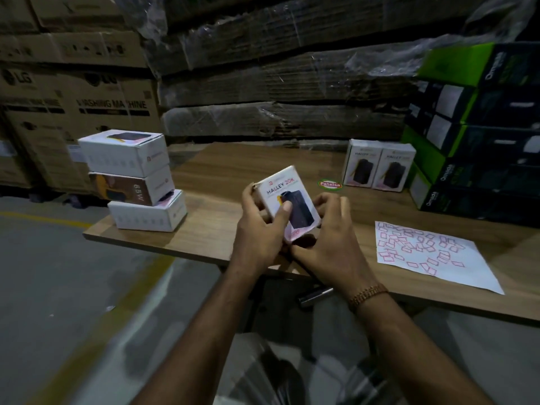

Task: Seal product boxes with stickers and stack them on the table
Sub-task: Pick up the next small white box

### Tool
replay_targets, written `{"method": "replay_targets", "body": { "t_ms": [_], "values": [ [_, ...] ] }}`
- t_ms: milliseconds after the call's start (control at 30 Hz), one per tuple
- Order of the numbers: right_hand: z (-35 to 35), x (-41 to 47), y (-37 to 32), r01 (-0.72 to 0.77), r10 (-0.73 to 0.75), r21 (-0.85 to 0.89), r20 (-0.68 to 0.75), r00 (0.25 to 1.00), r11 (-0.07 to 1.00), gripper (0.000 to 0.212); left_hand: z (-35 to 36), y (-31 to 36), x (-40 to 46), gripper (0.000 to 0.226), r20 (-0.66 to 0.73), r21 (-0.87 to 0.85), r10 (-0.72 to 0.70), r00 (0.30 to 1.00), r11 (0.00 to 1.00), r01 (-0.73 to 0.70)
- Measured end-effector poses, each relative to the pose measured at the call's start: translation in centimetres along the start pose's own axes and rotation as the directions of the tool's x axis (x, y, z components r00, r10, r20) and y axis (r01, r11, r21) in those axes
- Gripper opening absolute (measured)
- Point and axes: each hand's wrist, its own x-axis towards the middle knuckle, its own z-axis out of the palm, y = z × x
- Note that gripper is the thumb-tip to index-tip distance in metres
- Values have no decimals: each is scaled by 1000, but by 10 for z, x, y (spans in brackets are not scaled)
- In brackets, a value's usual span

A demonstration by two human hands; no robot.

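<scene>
Cardboard box (pixel 287 200) (rectangular), 2 hands gripping

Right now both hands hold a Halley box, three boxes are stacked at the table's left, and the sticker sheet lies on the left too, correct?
Not quite: the head view shows the sticker sheet on the table's right. The rest stands.

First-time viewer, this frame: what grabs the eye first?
The white Halley box at centre, tilted and gripped above the table's near edge by the left hand and right hand. Next, the sticker sheet lying flat on the table to the right, and the stack of three boxes at the table's left corner.
</scene>
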Motion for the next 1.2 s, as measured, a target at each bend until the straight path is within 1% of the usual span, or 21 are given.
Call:
{"method": "replay_targets", "body": {
  "t_ms": [67,133,200,233,300,367,433,500,567,667,767,800,867,967,1100,1133,1200],
  "values": [
    [-10,1,8,-24,23,17,46,999,1000,94,0,-1,6,77,82,-30,45,996,999,-43],
    [-16,1,12,-54,52,33,71,996,998,94,-2,-4,11,82,159,-40,88,983,996,-83],
    [-19,2,14,-100,93,79,81,992,992,93,-4,-7,13,83,207,-51,118,971,993,-109],
    [-20,3,15,-123,114,114,88,990,986,96,-5,-8,12,82,223,-54,130,966,991,-121],
    [-22,3,16,-161,143,174,109,984,971,110,-5,-9,10,82,248,-56,149,957,989,-139],
    [-23,1,16,-183,157,194,139,978,964,119,-5,-10,9,83,279,-66,162,946,987,-150],
    [-21,0,18,-185,157,198,150,976,963,110,-4,-12,8,84,301,-78,185,936,983,-169],
    [-19,1,20,-176,158,164,116,981,971,92,-1,-13,7,83,295,-76,183,938,983,-168],
    [-19,1,21,-182,171,152,86,982,971,81,2,-11,5,80,282,-94,160,946,986,-139],
    [-20,0,21,-196,187,154,71,980,968,77,4,-2,5,76,259,-127,76,963,991,-44],
    [-18,1,19,-198,189,153,76,979,968,77,5,9,9,89,280,-243,-57,958,962,128],
    [-17,2,19,-202,192,153,75,978,967,77,7,11,10,88,299,-284,-83,951,943,172],
    [-17,3,19,-214,204,149,74,976,966,78,10,12,11,74,315,-332,-113,943,917,220],
    [-17,3,22,-226,214,161,88,973,961,77,14,11,12,65,279,-328,-140,950,916,231],
    [-17,3,23,-234,219,175,99,971,956,76,22,11,12,53,227,-325,-141,964,922,211],
    [-17,3,20,-248,233,166,106,967,955,76,22,11,12,54,210,-316,-142,967,926,205],
    [-18,3,22,-239,224,182,100,969,954,73,26,11,6,69,138,-288,-115,984,945,151]
  ]
}}
